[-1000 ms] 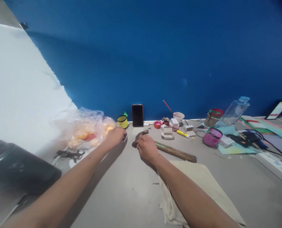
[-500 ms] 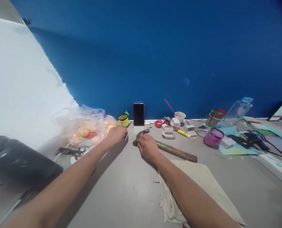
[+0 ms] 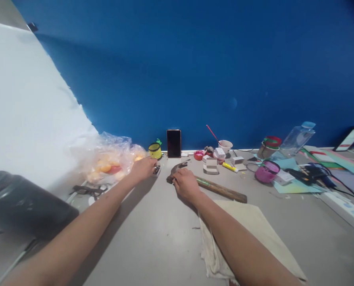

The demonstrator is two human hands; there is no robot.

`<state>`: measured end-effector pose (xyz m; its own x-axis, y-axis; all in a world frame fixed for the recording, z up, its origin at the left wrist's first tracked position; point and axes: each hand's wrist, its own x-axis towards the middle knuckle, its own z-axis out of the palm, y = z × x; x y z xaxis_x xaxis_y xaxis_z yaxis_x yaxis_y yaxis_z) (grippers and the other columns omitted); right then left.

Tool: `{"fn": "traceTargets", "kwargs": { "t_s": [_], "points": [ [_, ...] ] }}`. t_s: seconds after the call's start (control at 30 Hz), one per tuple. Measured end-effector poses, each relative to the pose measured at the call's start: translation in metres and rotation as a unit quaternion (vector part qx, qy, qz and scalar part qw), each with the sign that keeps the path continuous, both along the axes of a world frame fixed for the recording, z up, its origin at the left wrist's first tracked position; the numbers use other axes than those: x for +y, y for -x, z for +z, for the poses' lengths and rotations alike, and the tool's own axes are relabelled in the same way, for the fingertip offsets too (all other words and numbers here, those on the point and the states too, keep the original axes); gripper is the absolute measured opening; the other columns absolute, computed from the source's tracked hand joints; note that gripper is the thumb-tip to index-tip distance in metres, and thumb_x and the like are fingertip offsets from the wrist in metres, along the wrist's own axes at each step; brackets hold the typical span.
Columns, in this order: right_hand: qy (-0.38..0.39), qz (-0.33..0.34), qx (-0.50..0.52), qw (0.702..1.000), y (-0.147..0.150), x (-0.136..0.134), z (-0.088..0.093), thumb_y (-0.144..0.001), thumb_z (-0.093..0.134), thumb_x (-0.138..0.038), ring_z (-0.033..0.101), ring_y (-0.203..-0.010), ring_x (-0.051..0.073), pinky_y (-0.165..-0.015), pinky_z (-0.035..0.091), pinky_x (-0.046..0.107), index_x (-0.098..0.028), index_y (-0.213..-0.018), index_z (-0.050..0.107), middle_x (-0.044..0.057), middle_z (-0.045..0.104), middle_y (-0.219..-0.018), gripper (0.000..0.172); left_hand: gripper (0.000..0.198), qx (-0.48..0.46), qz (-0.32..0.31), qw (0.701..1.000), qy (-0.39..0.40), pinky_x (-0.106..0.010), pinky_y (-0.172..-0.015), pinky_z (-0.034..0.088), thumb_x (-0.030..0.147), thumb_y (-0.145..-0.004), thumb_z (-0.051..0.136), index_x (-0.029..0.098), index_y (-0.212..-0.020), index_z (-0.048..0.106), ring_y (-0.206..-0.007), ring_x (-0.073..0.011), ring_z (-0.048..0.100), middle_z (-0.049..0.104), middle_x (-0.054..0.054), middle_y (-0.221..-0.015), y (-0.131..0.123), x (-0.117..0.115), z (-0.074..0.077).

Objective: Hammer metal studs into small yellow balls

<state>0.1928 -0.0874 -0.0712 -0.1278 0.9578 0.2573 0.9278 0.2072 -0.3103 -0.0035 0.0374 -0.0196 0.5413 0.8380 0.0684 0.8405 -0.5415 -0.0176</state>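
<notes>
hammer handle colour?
The hammer handle is brown wood, with a green band near the head; head view.

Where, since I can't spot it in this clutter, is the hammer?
In the head view, the hammer lies mid-table, its head end in the right hand, handle pointing right, before the upright phone.

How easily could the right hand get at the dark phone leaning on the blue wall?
Probably yes, easily: the right hand, closed over the hammer, lies just short of the phone, with only its head and bare table between. It must let go first.
</notes>
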Motion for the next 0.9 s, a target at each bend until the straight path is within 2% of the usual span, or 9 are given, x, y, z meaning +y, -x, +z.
{"fn": "traceTargets", "kwargs": {
  "t_s": [0.1,0.2,0.23,0.3,0.37,0.47,0.57,0.7,0.9],
  "points": [
    [-0.004,0.002,0.011,1.0,-0.001,0.0,-0.001,-0.099,0.06,-0.022,0.06,-0.111,0.027,-0.095,0.044,0.038,-0.017,-0.112,0.076,0.012,0.072,-0.115,0.021,0.018,-0.123,0.003,0.992,0.015,-0.033,-0.08,0.05,0.017,-0.086,0.056,0.02,-0.082,0.073,-0.093,-0.0272,0.07,0.076,-0.011,-0.1,0.003,-0.007,0.008],
    [-0.025,0.003,0.058,0.998,-0.003,0.002,-0.001,-0.098,0.062,-0.019,0.062,-0.109,0.025,-0.096,0.044,0.036,-0.018,-0.104,0.076,0.011,0.073,-0.111,0.016,0.016,-0.236,-0.001,0.971,0.024,-0.034,-0.085,0.052,0.022,-0.087,0.059,0.023,-0.081,0.073,-0.091,-0.0248,0.07,0.078,-0.008,-0.098,0.008,-0.03,0.01],
    [-0.036,0.002,0.091,0.995,-0.002,0.002,-0.001,-0.097,0.062,-0.018,0.063,-0.108,0.024,-0.096,0.045,0.035,-0.018,-0.101,0.076,0.01,0.074,-0.108,0.015,0.016,-0.265,0.003,0.964,0.025,-0.033,-0.085,0.054,0.025,-0.089,0.058,0.023,-0.084,0.074,-0.089,-0.0234,0.071,0.079,-0.007,-0.097,0.01,-0.042,0.008],
    [-0.045,-0.004,0.191,0.981,0.0,0.002,0.001,-0.095,0.061,-0.017,0.065,-0.101,0.022,-0.093,0.046,0.033,-0.018,-0.094,0.076,0.008,0.075,-0.1,0.015,0.011,-0.388,0.015,0.92,0.048,-0.033,-0.083,0.057,0.029,-0.085,0.066,0.023,-0.089,0.074,-0.086,-0.0227,0.071,0.079,-0.006,-0.094,0.011,-0.068,0.0],
    [-0.008,0.0,0.316,0.949,0.005,0.0,0.004,-0.092,0.064,-0.021,0.066,-0.088,0.019,-0.084,0.049,0.03,-0.018,-0.09,0.076,0.005,0.075,-0.09,0.012,0.017,-0.436,-0.003,0.899,0.05,-0.034,-0.082,0.058,0.033,-0.084,0.068,0.022,-0.096,0.074,-0.084,-0.022,0.071,0.079,-0.005,-0.094,0.012,-0.093,-0.011],
    [0.106,0.032,0.459,0.881,0.013,-0.006,0.008,-0.085,0.069,-0.028,0.061,-0.068,0.015,-0.067,0.047,0.026,-0.018,-0.082,0.074,0.001,0.071,-0.074,0.012,0.017,-0.436,-0.055,0.898,0.032,-0.034,-0.083,0.058,0.031,-0.089,0.064,0.022,-0.099,0.073,-0.087,-0.0211,0.072,0.079,-0.005,-0.097,0.011,-0.116,-0.028],
    [0.172,0.04,0.511,0.842,0.017,-0.012,0.01,-0.08,0.073,-0.033,0.053,-0.059,0.012,-0.057,0.041,0.024,-0.017,-0.077,0.073,-0.001,0.065,-0.066,0.016,0.016,-0.413,-0.108,0.904,-0.001,-0.033,-0.083,0.056,0.031,-0.095,0.06,0.022,-0.098,0.073,-0.087,-0.0204,0.071,0.078,-0.005,-0.094,0.011,-0.12,-0.038],
    [0.207,0.039,0.522,0.827,0.016,-0.014,0.006,-0.074,0.079,-0.037,0.051,-0.057,0.011,-0.054,0.038,0.024,-0.017,-0.078,0.075,-0.001,0.064,-0.064,0.021,0.021,-0.381,-0.138,0.914,-0.006,-0.031,-0.08,0.053,0.035,-0.099,0.057,0.021,-0.102,0.073,-0.088,-0.0207,0.071,0.078,-0.006,-0.096,0.015,-0.116,-0.047],
    [0.213,0.027,0.515,0.83,0.018,-0.015,0.0,-0.069,0.08,-0.035,0.052,-0.06,0.012,-0.058,0.039,0.026,-0.017,-0.072,0.072,-0.001,0.063,-0.063,0.02,0.019,-0.389,-0.107,0.914,0.056,-0.03,-0.079,0.052,0.035,-0.096,0.06,0.022,-0.103,0.071,-0.086,-0.0203,0.07,0.077,-0.004,-0.094,0.016,-0.118,-0.053]
  ]
}}
